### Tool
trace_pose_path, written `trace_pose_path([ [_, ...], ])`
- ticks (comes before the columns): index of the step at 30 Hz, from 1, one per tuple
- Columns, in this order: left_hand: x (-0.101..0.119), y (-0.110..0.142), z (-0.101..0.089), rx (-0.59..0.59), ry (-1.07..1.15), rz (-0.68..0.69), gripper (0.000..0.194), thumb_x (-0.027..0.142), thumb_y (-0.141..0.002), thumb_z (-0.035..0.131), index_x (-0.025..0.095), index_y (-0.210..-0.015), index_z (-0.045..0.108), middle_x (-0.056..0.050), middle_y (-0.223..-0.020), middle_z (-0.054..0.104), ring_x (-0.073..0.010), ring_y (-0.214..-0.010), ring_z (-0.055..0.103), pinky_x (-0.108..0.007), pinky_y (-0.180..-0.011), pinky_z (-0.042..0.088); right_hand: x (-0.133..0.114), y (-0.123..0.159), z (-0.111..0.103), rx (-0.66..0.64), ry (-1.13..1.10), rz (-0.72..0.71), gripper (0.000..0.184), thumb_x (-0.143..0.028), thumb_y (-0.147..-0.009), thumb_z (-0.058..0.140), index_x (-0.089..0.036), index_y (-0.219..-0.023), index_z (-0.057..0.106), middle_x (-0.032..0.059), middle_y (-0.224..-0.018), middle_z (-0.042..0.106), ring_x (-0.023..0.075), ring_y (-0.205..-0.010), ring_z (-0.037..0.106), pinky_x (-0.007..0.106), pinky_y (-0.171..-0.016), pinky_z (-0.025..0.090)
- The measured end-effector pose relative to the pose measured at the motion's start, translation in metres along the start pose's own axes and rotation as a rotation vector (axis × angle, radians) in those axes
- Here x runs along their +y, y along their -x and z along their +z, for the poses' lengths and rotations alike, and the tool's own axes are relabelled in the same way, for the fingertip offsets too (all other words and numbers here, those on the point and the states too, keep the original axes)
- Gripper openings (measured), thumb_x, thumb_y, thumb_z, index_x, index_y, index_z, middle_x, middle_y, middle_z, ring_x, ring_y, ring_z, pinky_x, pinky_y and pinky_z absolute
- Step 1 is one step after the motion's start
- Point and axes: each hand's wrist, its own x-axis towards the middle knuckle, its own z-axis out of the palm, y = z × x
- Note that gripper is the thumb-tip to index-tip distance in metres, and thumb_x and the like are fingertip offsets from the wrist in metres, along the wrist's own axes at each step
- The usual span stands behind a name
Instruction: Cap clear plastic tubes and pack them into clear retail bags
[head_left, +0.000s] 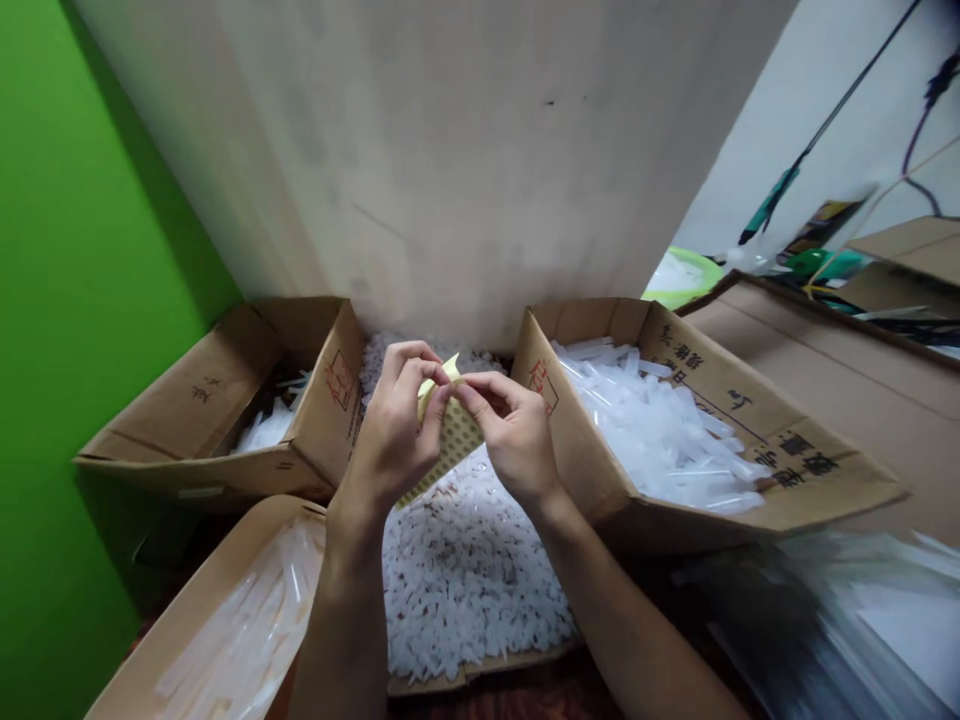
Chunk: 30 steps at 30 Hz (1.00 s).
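A thin yellow sheet with rows of small dark dots is held up in front of me, tilted, its top edge curled over. My left hand is closed on the sheet's upper left part, thumb against fingers. At the top edge, the thumb and forefinger of my right hand are pinched together, close to the left fingertips. Whether a small piece sits between those right fingertips is too small to tell. Below both hands spreads a thick layer of small whitish translucent pieces on cardboard.
An open cardboard box with white pieces stands left; another box holds translucent tubes. A tan bin with long clear strips is front left. Blurred clear bags lie front right. A pale panel rises behind.
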Motion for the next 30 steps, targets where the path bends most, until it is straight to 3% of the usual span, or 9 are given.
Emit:
trace_pose_path([
  [3, -0.002, -0.001, -0.002, 0.064, -0.026, -0.003, 0.006, 0.017, -0.099, 0.058, 0.022, -0.101, 0.055, -0.010, -0.112, 0.056, -0.0230, -0.105, 0.060, -0.039, -0.086, 0.058, 0.021, -0.004, 0.003, -0.012, 0.006, 0.102, 0.021, -0.035, -0.090, 0.071, -0.016, -0.098, 0.076, 0.0078, -0.096, 0.079, 0.0208, -0.087, 0.074, 0.035, -0.082, 0.060],
  [6, -0.002, -0.002, -0.006, 0.122, -0.035, 0.007, 0.003, 0.023, -0.099, 0.060, 0.023, -0.099, 0.057, -0.010, -0.110, 0.057, -0.0247, -0.103, 0.060, -0.039, -0.079, 0.059, 0.026, -0.001, 0.008, 0.066, 0.329, 0.100, 0.029, -0.027, -0.089, 0.072, -0.013, -0.114, 0.073, 0.0155, -0.111, 0.075, 0.0263, -0.099, 0.072, 0.044, -0.093, 0.059],
  [9, 0.001, -0.004, -0.012, 0.153, -0.014, 0.008, 0.005, 0.027, -0.099, 0.062, 0.023, -0.099, 0.059, -0.010, -0.111, 0.057, -0.0259, -0.103, 0.061, -0.040, -0.077, 0.060, -0.011, 0.012, 0.007, 0.044, 0.652, -0.151, 0.039, -0.020, -0.091, 0.071, -0.008, -0.129, 0.068, 0.0206, -0.126, 0.067, 0.0311, -0.119, 0.063, 0.048, -0.107, 0.052],
  [12, 0.003, -0.005, -0.017, 0.186, 0.027, -0.002, 0.008, 0.030, -0.097, 0.064, 0.023, -0.098, 0.060, -0.009, -0.112, 0.057, -0.0255, -0.102, 0.062, -0.040, -0.075, 0.060, -0.074, 0.026, -0.010, -0.037, 0.649, -0.398, 0.020, -0.022, -0.102, 0.059, -0.017, -0.113, 0.074, 0.0113, -0.114, 0.070, 0.0230, -0.110, 0.065, 0.036, -0.101, 0.055],
  [16, 0.004, -0.004, -0.021, 0.220, 0.096, -0.046, 0.008, 0.034, -0.098, 0.062, 0.025, -0.099, 0.060, -0.009, -0.116, 0.055, -0.0259, -0.100, 0.061, -0.043, -0.075, 0.059, -0.115, 0.025, -0.068, 0.157, 0.853, -0.311, 0.017, -0.016, -0.097, 0.062, -0.023, -0.099, 0.077, 0.0059, -0.101, 0.077, 0.0218, -0.092, 0.071, 0.034, -0.083, 0.053],
  [18, 0.005, -0.004, -0.023, 0.237, 0.120, -0.042, 0.008, 0.034, -0.098, 0.063, 0.025, -0.099, 0.061, -0.009, -0.117, 0.055, -0.0268, -0.101, 0.061, -0.045, -0.075, 0.059, -0.103, 0.014, -0.100, 0.123, 1.040, -0.136, 0.024, -0.007, -0.090, 0.064, -0.024, -0.088, 0.081, 0.0062, -0.093, 0.079, 0.0223, -0.083, 0.071, 0.034, -0.076, 0.050],
  [21, 0.006, -0.004, -0.025, 0.254, 0.125, -0.019, 0.008, 0.031, -0.097, 0.065, 0.024, -0.098, 0.062, -0.009, -0.116, 0.056, -0.0257, -0.101, 0.062, -0.045, -0.076, 0.060, -0.064, 0.000, -0.131, -0.110, 1.031, 0.156, 0.031, 0.008, -0.069, 0.071, -0.022, -0.068, 0.080, 0.0016, -0.064, 0.074, 0.0145, -0.056, 0.062, 0.029, -0.060, 0.042],
  [25, 0.007, -0.003, -0.029, 0.269, 0.150, 0.013, 0.003, 0.029, -0.099, 0.063, 0.026, -0.101, 0.063, -0.008, -0.117, 0.056, -0.0244, -0.104, 0.061, -0.042, -0.079, 0.060, -0.026, -0.003, -0.138, -0.203, 0.965, 0.247, 0.024, 0.000, -0.068, 0.076, -0.018, -0.052, 0.070, -0.0035, -0.045, 0.062, 0.0057, -0.039, 0.047, 0.029, -0.052, 0.033],
  [30, 0.008, -0.001, -0.038, 0.270, 0.144, -0.013, 0.004, 0.023, -0.097, 0.064, 0.023, -0.098, 0.060, -0.010, -0.117, 0.054, -0.0251, -0.107, 0.060, -0.041, -0.080, 0.060, -0.025, -0.001, -0.137, -0.177, 1.038, 0.287, 0.028, -0.007, -0.070, 0.077, -0.016, -0.046, 0.066, -0.0003, -0.043, 0.061, 0.0072, -0.040, 0.046, 0.031, -0.054, 0.034],
])
